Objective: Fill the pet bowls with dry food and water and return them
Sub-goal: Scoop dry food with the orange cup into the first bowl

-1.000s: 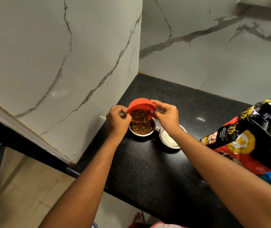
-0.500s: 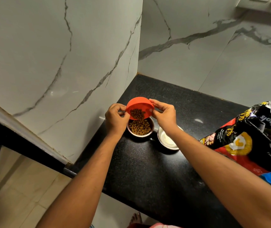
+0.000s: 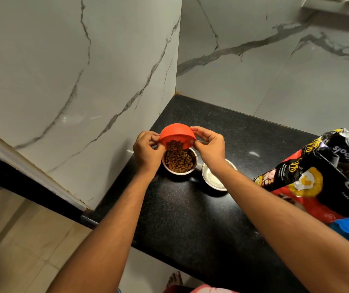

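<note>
While both hands grip it from opposite sides, an orange plastic bowl (image 3: 176,133) is tipped steeply toward the camera above a steel pet bowl (image 3: 179,160), its open mouth facing down and forward so that brown kibble (image 3: 174,144) sits at its lower lip right over the steel bowl. The left hand (image 3: 147,152) is closed on the orange bowl's left rim, thumb and fingers pinching the edge, and the right hand (image 3: 208,144) is closed on the right rim in the same way, with its fingers (image 3: 197,130) curled over the top of the bowl's outer wall. Beneath it, the steel pet bowl stands upright on the black speckled countertop (image 3: 190,208) and holds a bed of the same dry food that comes well up its wall. Just beside it to the right, not quite touching as far as can be seen, stands a second steel pet bowl (image 3: 211,178), partly hidden by the right wrist; its inside looks pale, and whether anything is in it cannot be told. Both bowls sit near the counter's left edge, close to the white marble-patterned wall (image 3: 74,70) that meets a second such wall at the back corner. Well apart on the right lies a black, red and blue dog food bag (image 3: 321,182), its crumpled top open and lifted toward the far wall. Below the counter's near edge, pale floor tiles (image 3: 21,250) show, along with the toes of a bare foot (image 3: 174,279).
</note>
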The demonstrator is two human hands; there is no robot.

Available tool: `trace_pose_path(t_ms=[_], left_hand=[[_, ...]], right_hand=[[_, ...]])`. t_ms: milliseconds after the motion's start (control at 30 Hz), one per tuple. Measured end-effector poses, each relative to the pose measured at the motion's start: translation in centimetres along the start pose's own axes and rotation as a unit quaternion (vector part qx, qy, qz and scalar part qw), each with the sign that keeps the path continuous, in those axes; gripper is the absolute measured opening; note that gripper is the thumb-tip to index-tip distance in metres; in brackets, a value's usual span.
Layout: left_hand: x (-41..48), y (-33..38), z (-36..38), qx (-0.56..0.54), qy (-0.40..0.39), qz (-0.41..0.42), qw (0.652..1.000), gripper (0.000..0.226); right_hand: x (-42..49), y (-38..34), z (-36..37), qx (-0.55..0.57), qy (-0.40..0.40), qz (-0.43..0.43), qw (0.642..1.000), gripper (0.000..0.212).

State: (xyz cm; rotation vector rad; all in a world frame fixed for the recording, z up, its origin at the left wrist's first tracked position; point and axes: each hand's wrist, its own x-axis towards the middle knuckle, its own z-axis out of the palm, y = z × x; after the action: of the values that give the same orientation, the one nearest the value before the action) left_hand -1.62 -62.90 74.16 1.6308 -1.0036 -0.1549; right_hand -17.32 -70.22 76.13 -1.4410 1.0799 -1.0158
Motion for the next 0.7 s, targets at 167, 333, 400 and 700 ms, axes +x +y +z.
trace_pose_path(t_ms=[167, 333, 400, 700], left_hand=[[-0.3, 0.4, -0.2, 0.002, -0.003, 0.024, 1.0, 0.015], [-0.6, 0.4, -0.3, -0.011, -0.001, 0.045, 0.999, 0.017], [-0.8, 0.6, -0.4, -0.014, 0.001, 0.05, 0.999, 0.018], [-1.7, 1.8, -0.9, -0.026, -0.017, 0.064, 0.997, 0.016]], right_hand=[[-0.6, -0.4, -0.2, -0.008, 0.013, -0.018, 1.0, 0.034], [-1.2, -0.9, -0.3, 0.002, 0.022, -0.025, 0.999, 0.037], [-1.6, -1.1, -0.4, 0.01, 0.024, -0.03, 0.999, 0.037], [-2.6, -1.6, -1.3, 0.018, 0.028, -0.05, 0.998, 0.04]])
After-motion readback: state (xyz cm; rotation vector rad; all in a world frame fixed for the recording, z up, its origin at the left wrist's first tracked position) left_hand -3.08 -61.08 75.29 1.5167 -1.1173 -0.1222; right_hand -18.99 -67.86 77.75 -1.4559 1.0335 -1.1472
